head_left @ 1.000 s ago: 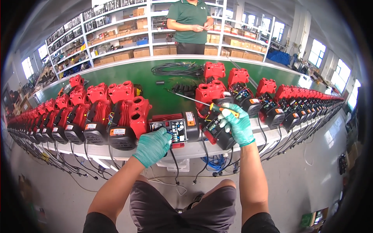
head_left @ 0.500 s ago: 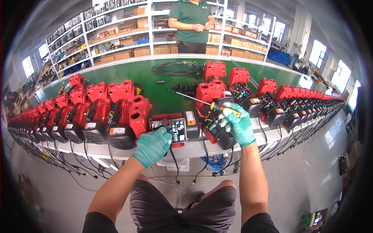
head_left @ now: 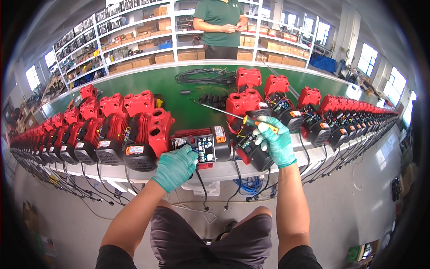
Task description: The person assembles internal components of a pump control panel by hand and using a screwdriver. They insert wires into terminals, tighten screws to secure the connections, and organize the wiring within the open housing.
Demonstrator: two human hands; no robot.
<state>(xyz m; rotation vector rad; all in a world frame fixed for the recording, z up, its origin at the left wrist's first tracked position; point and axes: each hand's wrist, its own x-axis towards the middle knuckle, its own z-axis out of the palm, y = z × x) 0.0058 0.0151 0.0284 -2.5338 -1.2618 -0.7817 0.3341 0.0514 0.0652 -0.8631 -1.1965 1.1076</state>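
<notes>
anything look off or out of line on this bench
One unit breaks the pattern: the opened pump under the left hand lies flat with its circuit board exposed, while the neighbouring red pumps stand in a row. The right hand holds a screwdriver. Loose black cables lie coiled behind. No damage shows.

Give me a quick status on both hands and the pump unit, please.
Left hand gloved, resting on the open control box. Right hand gripping a screwdriver by the tilted red pump. Nothing blocking.
</notes>
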